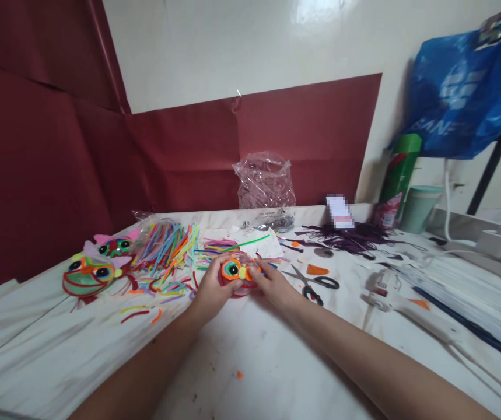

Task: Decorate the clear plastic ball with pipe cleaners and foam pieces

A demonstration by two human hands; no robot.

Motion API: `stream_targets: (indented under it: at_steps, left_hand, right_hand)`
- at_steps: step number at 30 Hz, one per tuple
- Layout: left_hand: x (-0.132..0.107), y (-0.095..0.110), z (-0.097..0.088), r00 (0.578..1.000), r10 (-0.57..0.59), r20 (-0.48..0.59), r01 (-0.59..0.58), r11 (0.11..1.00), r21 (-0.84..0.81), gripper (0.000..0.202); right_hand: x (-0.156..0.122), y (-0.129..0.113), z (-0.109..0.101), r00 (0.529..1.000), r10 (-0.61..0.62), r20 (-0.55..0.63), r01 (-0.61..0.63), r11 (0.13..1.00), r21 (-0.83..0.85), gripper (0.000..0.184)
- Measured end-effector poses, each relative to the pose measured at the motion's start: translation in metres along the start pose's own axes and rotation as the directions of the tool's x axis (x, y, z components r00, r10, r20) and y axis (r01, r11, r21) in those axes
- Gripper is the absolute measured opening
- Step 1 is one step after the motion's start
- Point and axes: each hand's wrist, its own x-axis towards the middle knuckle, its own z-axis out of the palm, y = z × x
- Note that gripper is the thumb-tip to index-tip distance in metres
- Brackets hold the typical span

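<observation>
Both hands grip a small craft animal head (242, 273) just above the table, in the middle of the view. Its visible eye is black with a green and orange ring, and a yellow nose sits beside it. My left hand (213, 289) is closed round its left side, the thumb along the lower edge. On the right side, the fingers of my right hand (276, 286) press against its face and cover the other eye area. Black-handled scissors (306, 280) lie open just right of my right hand, near an orange felt piece (318, 269).
Two similar craft heads, one in front (86, 279) and one behind (116, 248), stand left. Colourful pipe cleaners (163, 245) are heaped beside them. Purple strands (350, 239) lie back right. A corded glue gun (425, 321) rests at right; a green cup (420, 210) stands behind.
</observation>
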Motion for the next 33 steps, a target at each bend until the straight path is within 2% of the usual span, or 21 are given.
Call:
stream_targets:
  at_steps: [4,7,12,15,20,28,33]
  left_hand:
    - [0.003,-0.008,-0.006,0.997,-0.050,0.064,0.063,0.971,-0.231,0.055]
    - [0.004,-0.013,-0.008,0.994,-0.042,0.101,0.069,0.956,-0.285,0.057]
    - [0.003,-0.020,-0.007,0.998,-0.038,0.052,0.049,0.972,-0.232,0.069]
    - [0.002,-0.021,-0.005,0.998,-0.061,0.024,0.064,0.977,-0.204,0.068]
    - [-0.001,-0.018,-0.004,0.997,-0.068,0.027,0.071,0.980,-0.185,0.068]
    - [-0.004,-0.012,-0.003,0.997,-0.065,0.050,0.072,0.985,-0.154,0.069]
    - [-0.011,-0.010,0.003,0.996,-0.082,-0.043,0.079,0.995,-0.066,0.070]
  right_hand:
    - [-0.002,-0.005,-0.008,0.998,0.017,0.062,-0.021,0.998,0.064,0.051]
    - [-0.001,0.001,-0.009,0.999,0.010,0.033,-0.013,0.997,0.074,0.048]
    - [0.003,0.010,-0.006,1.000,0.008,0.017,-0.009,0.998,0.064,0.043]
    - [0.002,0.010,-0.005,1.000,0.002,0.026,-0.003,0.999,0.048,0.043]
    - [-0.001,0.011,-0.003,0.999,-0.006,0.043,0.006,1.000,0.003,0.048]
    - [-0.006,0.006,-0.004,0.999,-0.008,0.047,0.005,0.999,0.053,0.036]
    - [-0.007,0.005,-0.005,0.999,-0.025,0.046,0.021,0.996,0.088,0.033]
